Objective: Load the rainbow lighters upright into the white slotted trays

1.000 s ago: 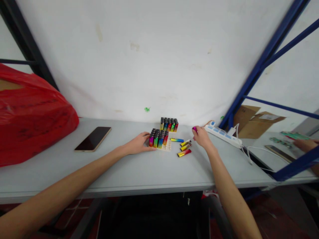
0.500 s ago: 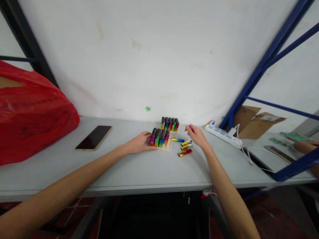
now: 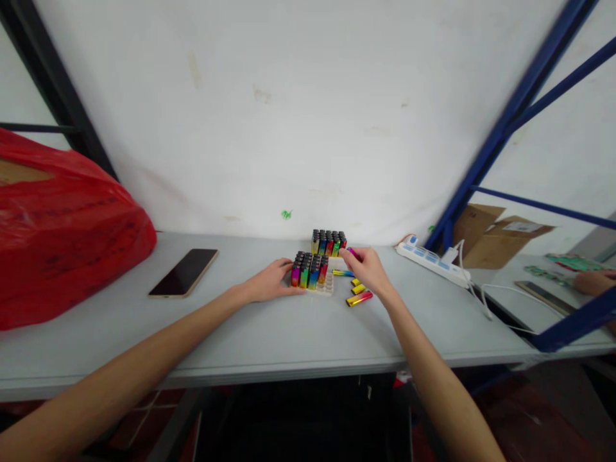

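My left hand [image 3: 269, 281] grips the left side of a pale tray [image 3: 328, 286], thumb at the near edge and fingers behind. Several black-topped lighters [image 3: 304, 276] in metallic colours stand upright in it, and holes show at its right end. Pinched in my right hand [image 3: 368, 266] is a purple lighter [image 3: 355, 254], held above the table just right of the tray. Below that hand lie loose lighters: a blue-yellow lighter [image 3: 342, 273], yellow ones partly hidden by the hand, and a red-yellow lighter [image 3: 359, 299]. A second block of upright lighters [image 3: 329, 244] stands behind, near the wall.
A phone [image 3: 185, 273] lies on the grey table [image 3: 269, 340], with a red plastic bag [image 3: 72, 231] at far left. To the right are a white power strip [image 3: 433, 262] with cables, a blue rack post [image 3: 495, 138], a cardboard box [image 3: 486, 240] and another person's hand [image 3: 594, 282].
My right hand has moved left with the purple lighter, towards the tray, and now covers part of the yellow lighters. My left hand stays on the tray; the view has tilted slightly.
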### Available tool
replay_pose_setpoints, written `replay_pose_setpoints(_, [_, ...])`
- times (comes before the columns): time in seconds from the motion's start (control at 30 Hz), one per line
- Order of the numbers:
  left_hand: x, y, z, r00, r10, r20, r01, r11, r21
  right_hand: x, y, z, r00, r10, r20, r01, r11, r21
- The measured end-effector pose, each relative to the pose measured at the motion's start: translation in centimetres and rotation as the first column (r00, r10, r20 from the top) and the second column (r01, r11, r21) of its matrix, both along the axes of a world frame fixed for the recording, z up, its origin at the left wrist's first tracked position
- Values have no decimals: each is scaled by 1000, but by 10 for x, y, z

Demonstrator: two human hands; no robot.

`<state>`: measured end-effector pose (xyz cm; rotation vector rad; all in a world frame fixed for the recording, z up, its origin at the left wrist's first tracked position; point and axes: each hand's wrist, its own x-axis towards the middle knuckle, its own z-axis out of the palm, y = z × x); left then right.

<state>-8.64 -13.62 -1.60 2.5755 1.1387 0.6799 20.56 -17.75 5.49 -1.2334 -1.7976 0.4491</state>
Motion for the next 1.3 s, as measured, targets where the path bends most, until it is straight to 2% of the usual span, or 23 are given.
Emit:
replay_pose_setpoints(0.13, [-1,0,0,1000,-6,6,6,1000,4,-7,8,-10,998,-66,14,66,997,27])
replay_pose_setpoints(0.27, [0,-1,2,1000,0,-13,0,1000,-10,-7,12,-15,995,-69,70,67,997,33])
replay_pose_setpoints(0.43, [1,-5,5,1000,1,-23,-2,1000,-16,-4,12,-18,993,17,117,-19,1000,14])
replay_pose_setpoints(0.57, [0,-6,5,1000,-16,-2,16,1000,-8,0,7,-11,974,187,127,-183,982,-38])
replay_pose_setpoints(0.63, [-1,-6,5,1000,-14,-1,14,1000,-6,1,4,-4,948,199,249,-205,979,-4])
replay_pose_setpoints(0.7, [-1,-6,5,1000,-10,-5,10,1000,-8,0,0,2,900,147,411,-168,986,16])
replay_pose_setpoints(0.77, [-1,-5,4,1000,-9,-2,9,1000,-10,-3,-2,5,849,141,509,-155,988,-16])
replay_pose_setpoints(0.83, [-2,-4,3,1000,-9,5,9,1000,-13,-7,-1,5,829,209,518,-203,977,-70])
replay_pose_setpoints(0.97, [-4,-3,2,1000,-8,6,8,1000,-12,-12,7,-4,839,323,437,-303,946,-115])
replay_pose_setpoints(1.17, [-3,-3,2,1000,7,-12,-7,1000,-5,-12,11,-13,810,304,501,-252,953,-171])
replay_pose_setpoints(1.3, [-4,-3,2,1000,6,-2,-6,1000,-9,-13,9,-12,768,211,605,-183,977,-108])
